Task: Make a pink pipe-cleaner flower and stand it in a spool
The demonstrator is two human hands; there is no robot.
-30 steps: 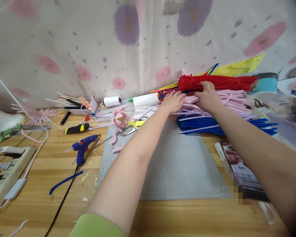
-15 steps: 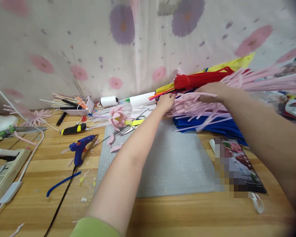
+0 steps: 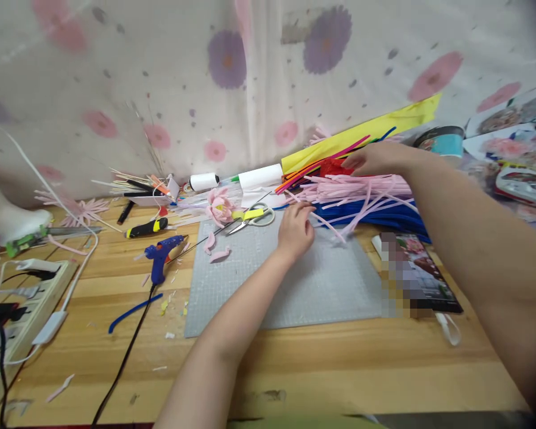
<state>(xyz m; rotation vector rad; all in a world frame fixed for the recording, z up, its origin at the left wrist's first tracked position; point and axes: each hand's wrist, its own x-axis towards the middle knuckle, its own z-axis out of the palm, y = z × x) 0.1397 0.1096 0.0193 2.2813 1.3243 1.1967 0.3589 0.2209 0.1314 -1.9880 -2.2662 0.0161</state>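
Observation:
My left hand (image 3: 296,230) is over the top of the grey cutting mat (image 3: 330,292), its fingers curled near a pale pink stem; whether they grip it cannot be made out. Further back, my right hand (image 3: 375,159) reaches over the pink pipe cleaners (image 3: 352,188), fingers at the red bundle (image 3: 333,167). Blue pipe cleaners (image 3: 375,220) lie in front of the pink ones. Left of my left hand are scissors (image 3: 261,220) with yellow on them, a pink flower (image 3: 220,207) and loose pink petals (image 3: 220,255).
A blue glue gun (image 3: 161,257) and a yellow-black tool (image 3: 146,228) lie left of the mat. A power strip (image 3: 31,322) is at the far left. A phone (image 3: 429,274) lies at the right, a round tin (image 3: 442,142) behind it. White rolls stand near the curtain.
My left hand has drawn back toward me from the bundles, onto the mat. The red bundle is lower, behind the pink ones, and more of the yellow strip shows. The view has shifted.

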